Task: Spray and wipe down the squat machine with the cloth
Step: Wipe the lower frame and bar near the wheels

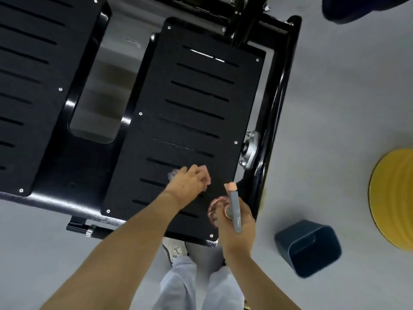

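Well, the left hand [190, 180] is curled over a small pink cloth [207, 176], pressing it onto the near end of the squat machine's black slotted metal foot plate [196, 121]; the fingers hide most of the cloth. Just beside it the right hand [238, 224] grips a spray bottle with a grey trigger and pink nozzle [233, 201], its body covered by the palm. A second black slotted plate [33, 86] runs off the left edge. A dark blue square bin [308, 247] stands near a yellow ribbed round thing [393, 198], cut off at right, hard to name.
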